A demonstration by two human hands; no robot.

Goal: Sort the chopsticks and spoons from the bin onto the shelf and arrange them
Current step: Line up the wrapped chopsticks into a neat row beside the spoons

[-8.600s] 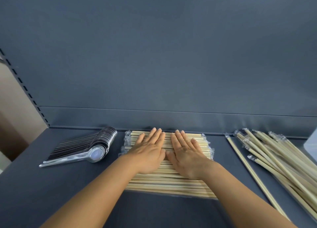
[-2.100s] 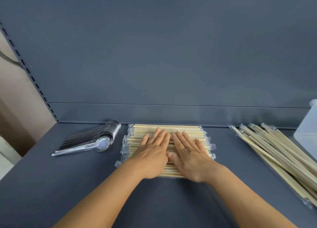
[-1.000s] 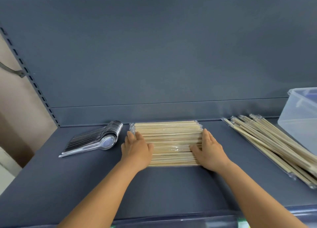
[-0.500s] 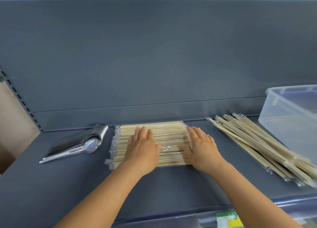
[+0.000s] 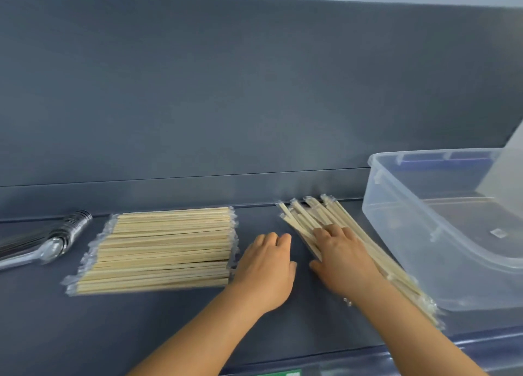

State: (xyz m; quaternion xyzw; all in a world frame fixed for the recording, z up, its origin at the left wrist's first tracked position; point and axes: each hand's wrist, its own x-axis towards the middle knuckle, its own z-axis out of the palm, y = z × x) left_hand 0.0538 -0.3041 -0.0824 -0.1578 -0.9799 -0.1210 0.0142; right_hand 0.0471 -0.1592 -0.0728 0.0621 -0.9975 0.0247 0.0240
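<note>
Grey shelf [image 5: 141,319] | squared chopstick stack [image 5: 167,245] | left hand [image 5: 266,271] relaxed, empty | right hand [image 5: 342,259] flat on loose chopsticks [image 5: 308,214], likely gathering them | bin [image 5: 441,234] beside

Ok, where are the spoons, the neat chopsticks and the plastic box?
spoons [image 5: 52,247], head view, bowl of the front spoon.
neat chopsticks [image 5: 167,245], head view, middle of the stack.
plastic box [image 5: 402,228], head view, its clear front wall.

Two bare forearms are showing without sleeves, watch or bracelet, the left hand [image 5: 266,271] and the right hand [image 5: 342,259] wearing no gloves or rings, the fingers looking blurred at their tips.
</note>
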